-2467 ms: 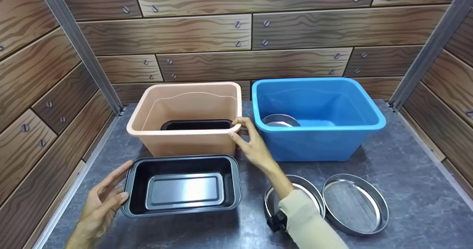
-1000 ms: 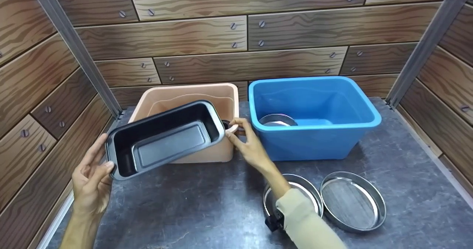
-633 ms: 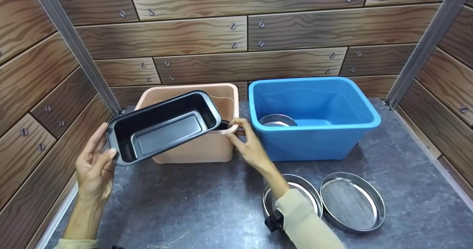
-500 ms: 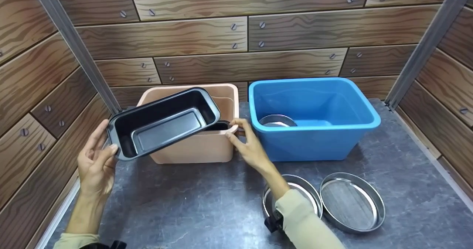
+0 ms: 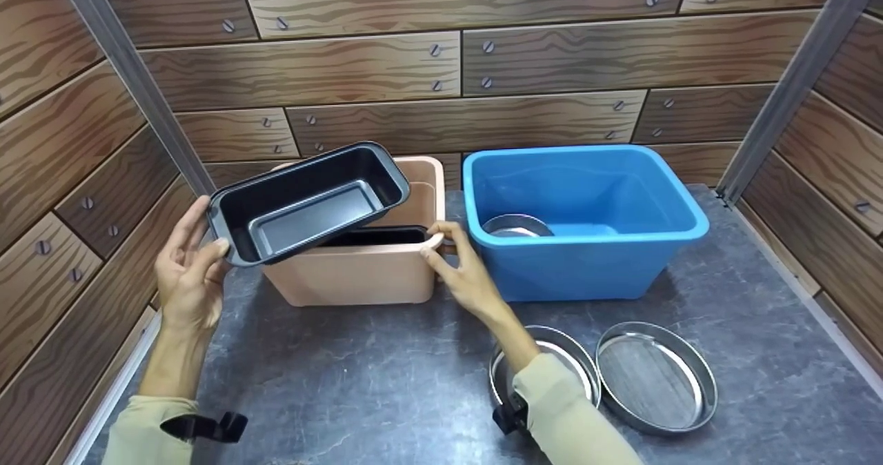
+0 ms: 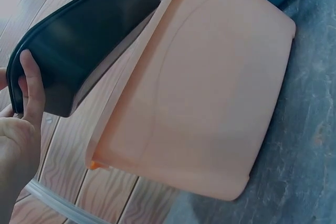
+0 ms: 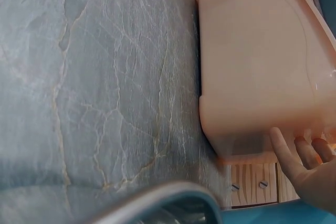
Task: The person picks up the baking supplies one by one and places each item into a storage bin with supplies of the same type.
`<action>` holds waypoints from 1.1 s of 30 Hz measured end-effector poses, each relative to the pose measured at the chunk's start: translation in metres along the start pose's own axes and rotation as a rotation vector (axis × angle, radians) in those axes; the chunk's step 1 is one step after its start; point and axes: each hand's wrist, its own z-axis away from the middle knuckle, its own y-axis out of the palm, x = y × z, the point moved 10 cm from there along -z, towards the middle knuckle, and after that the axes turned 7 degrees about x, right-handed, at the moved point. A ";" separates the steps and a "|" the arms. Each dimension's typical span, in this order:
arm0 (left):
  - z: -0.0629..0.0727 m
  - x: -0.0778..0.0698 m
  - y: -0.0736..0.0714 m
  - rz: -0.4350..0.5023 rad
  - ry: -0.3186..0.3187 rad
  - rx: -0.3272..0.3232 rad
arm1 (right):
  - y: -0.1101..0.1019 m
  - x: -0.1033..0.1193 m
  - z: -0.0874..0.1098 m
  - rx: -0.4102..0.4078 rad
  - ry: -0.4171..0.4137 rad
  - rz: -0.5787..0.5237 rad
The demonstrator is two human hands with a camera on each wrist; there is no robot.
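Gripping loaf pan (image 5: 310, 206) by left end with left hand (image 5: 190, 279), tilted above rim of peach bin (image 5: 352, 279) | pinching bin's front right corner with right hand (image 5: 465, 272) | noting second pan (image 5: 390, 236) inside, blue bin (image 5: 572, 268) alongside, two tins (image 5: 655, 382) nearer, one part-blocked by right sleeve (image 5: 569, 406)

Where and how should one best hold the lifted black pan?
The lifted black pan is probably best pinched at its left short end, coming from the left, where the left grip is: the flared rim offers an edge, and that end sticks out beyond the peach bin.
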 end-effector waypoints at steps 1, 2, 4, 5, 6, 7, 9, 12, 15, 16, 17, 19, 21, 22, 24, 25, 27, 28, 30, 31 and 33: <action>-0.002 0.001 0.000 -0.016 -0.006 -0.007 | 0.000 0.000 0.000 0.000 -0.001 -0.002; -0.003 0.003 0.000 -0.031 -0.012 -0.015 | 0.001 0.000 0.000 0.001 -0.002 -0.003; -0.006 0.006 -0.001 -0.059 -0.025 -0.029 | 0.001 0.000 0.000 0.000 -0.001 -0.006; -0.007 0.008 -0.001 -0.067 -0.031 -0.034 | 0.001 -0.001 0.000 0.001 -0.002 -0.006; -0.008 0.010 -0.001 -0.083 -0.038 -0.038 | 0.001 -0.001 0.000 0.002 0.003 -0.007; -0.010 0.012 -0.001 -0.097 -0.044 -0.041 | 0.001 -0.002 0.000 0.002 0.006 -0.008; -0.013 0.016 -0.001 -0.116 -0.059 -0.040 | 0.001 -0.002 0.000 0.000 0.009 -0.013; -0.017 0.022 0.000 -0.131 -0.079 -0.035 | 0.001 -0.002 0.000 -0.001 0.014 -0.016; -0.020 0.027 0.001 -0.128 -0.099 -0.032 | 0.001 -0.002 0.001 0.000 0.014 -0.014; -0.021 0.028 0.002 -0.128 -0.105 -0.032 | 0.001 -0.001 0.001 -0.001 0.011 -0.015; -0.023 0.030 0.002 -0.134 -0.111 -0.031 | 0.001 -0.001 0.001 -0.001 0.008 -0.016; -0.025 0.033 0.003 -0.146 -0.118 -0.030 | 0.000 -0.001 0.001 -0.002 0.001 -0.017; -0.028 0.035 0.004 -0.164 -0.124 -0.026 | 0.000 -0.001 0.001 -0.003 -0.002 -0.016; -0.029 0.037 0.005 -0.177 -0.127 -0.024 | 0.000 0.000 0.000 -0.001 -0.004 -0.016; -0.032 0.039 0.006 -0.209 -0.136 -0.024 | 0.000 0.000 0.000 0.002 -0.001 -0.011; -0.034 0.041 0.006 -0.221 -0.144 -0.023 | 0.001 0.000 0.000 0.003 0.002 -0.008; -0.037 0.046 0.007 -0.250 -0.163 -0.021 | 0.000 0.001 0.001 0.003 0.005 -0.004; -0.038 0.048 0.007 -0.263 -0.169 -0.023 | 0.001 0.001 0.001 0.003 0.008 -0.005; -0.040 0.053 0.006 -0.282 -0.187 -0.032 | 0.001 0.000 0.001 0.003 0.010 -0.004; -0.042 0.055 0.006 -0.288 -0.194 -0.032 | 0.001 0.000 0.002 0.002 0.010 -0.006; -0.044 0.059 0.006 -0.305 -0.204 -0.039 | 0.000 0.000 0.002 0.001 0.010 -0.010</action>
